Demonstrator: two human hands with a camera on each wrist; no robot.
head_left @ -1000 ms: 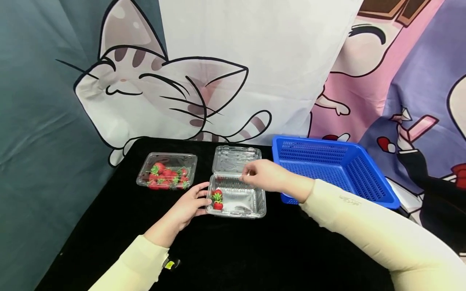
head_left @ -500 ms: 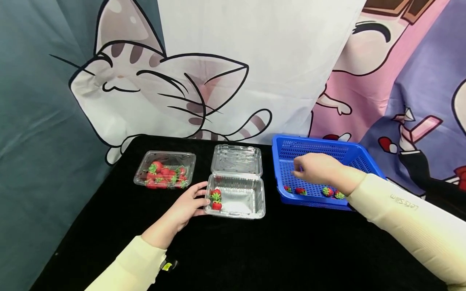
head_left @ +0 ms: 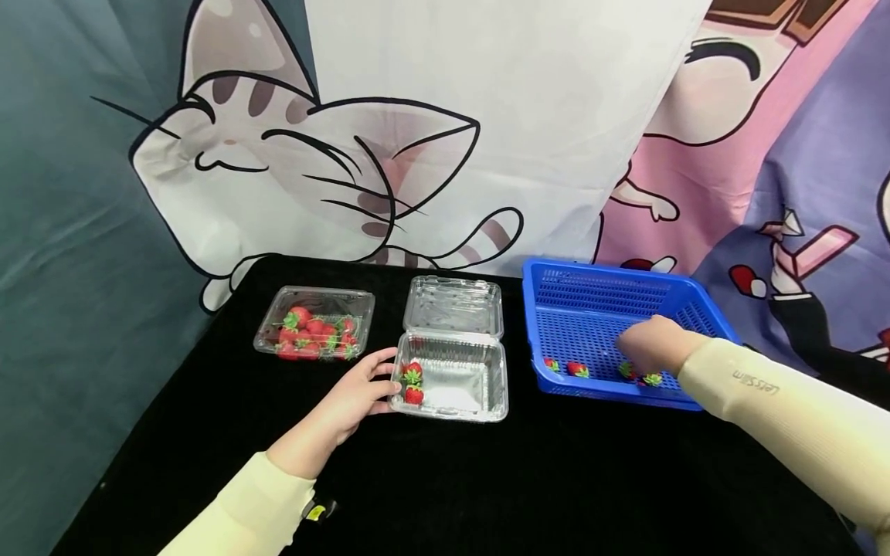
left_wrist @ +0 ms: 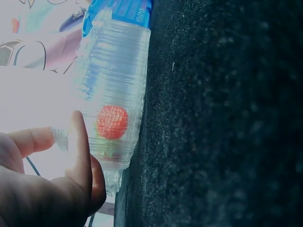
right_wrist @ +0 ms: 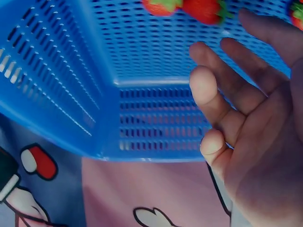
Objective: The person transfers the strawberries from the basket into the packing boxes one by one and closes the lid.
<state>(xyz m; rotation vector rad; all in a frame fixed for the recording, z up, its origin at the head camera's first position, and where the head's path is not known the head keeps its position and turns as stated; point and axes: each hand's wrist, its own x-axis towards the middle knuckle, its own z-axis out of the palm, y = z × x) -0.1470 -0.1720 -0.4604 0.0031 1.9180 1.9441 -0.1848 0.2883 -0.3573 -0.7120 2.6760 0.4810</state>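
Note:
My left hand [head_left: 354,392] holds the left side of an open clear plastic clamshell box [head_left: 464,377], thumb at the rim and fingers against the outer wall. Two strawberries [head_left: 413,395] lie along that side inside; one red strawberry [left_wrist: 112,122] shows through the wall in the left wrist view. My right hand [head_left: 653,342] is down in the blue basket [head_left: 563,333], above strawberries [head_left: 651,379] near its front wall. The right wrist view shows that hand [right_wrist: 258,111] with loosely bent, parted fingers holding nothing, close to red strawberries [right_wrist: 202,9].
A closed clear box [head_left: 354,303] with several strawberries [head_left: 314,340] stands at the left. The box's lid [head_left: 453,305] lies folded back. Other strawberries [head_left: 578,370] sit in the basket's front left. A black cloth [head_left: 445,486] covers the table, against a printed curtain [head_left: 556,116].
My right hand has moved from over the open box rightward into the blue basket, then lower toward the strawberries. My left hand has stayed at the box's left side.

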